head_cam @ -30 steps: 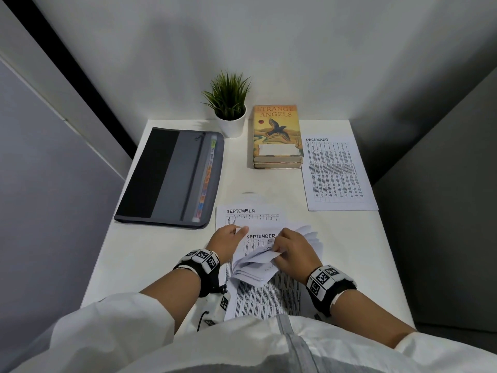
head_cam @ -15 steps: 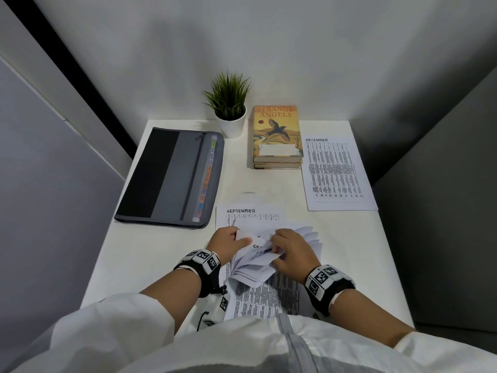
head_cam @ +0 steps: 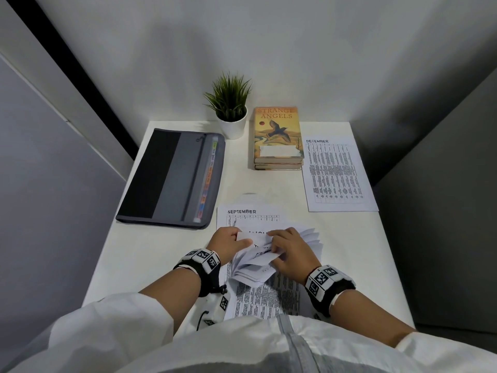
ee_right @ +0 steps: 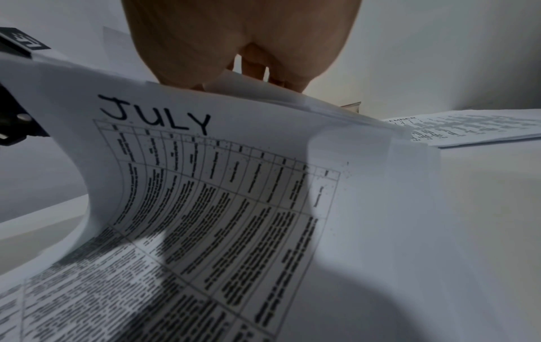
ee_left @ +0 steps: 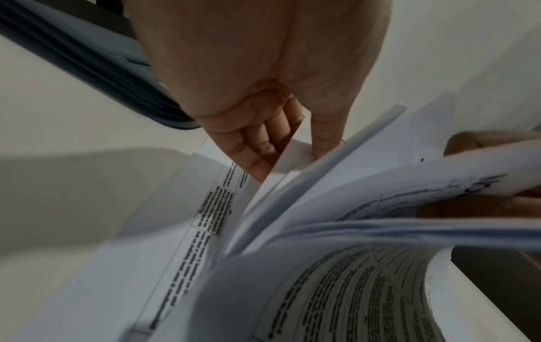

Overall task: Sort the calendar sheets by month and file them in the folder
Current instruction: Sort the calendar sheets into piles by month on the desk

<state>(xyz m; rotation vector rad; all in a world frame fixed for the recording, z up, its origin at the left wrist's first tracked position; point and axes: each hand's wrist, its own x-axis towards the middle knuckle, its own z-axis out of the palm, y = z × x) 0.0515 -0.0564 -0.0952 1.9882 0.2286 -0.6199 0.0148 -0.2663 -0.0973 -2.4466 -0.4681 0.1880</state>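
Observation:
A stack of calendar sheets (head_cam: 263, 292) lies at the table's front edge, its far ends bent up and fanned. My left hand (head_cam: 239, 238) pinches the corner of one lifted sheet, thumb on top and fingers (ee_left: 257, 148) beneath. My right hand (head_cam: 279, 246) grips the curled-back bundle of sheets; a JULY sheet (ee_right: 219, 185) arches under that palm. A SEPTEMBER sheet (head_cam: 250, 215) lies flat just beyond the hands. A DECEMBER sheet (head_cam: 338, 173) lies apart at the right. The grey zip folder (head_cam: 172, 179) with coloured tabs lies closed at the left.
Two stacked books (head_cam: 278, 135) and a small potted plant (head_cam: 231, 103) stand at the back of the white table (head_cam: 150, 259). Grey partition walls close in on both sides and behind.
The SEPTEMBER sheet that lay on top under the hands has been turned back, and another heading shows there. My left thumb has moved onto a lifted corner. The right hand holds more curled sheets.

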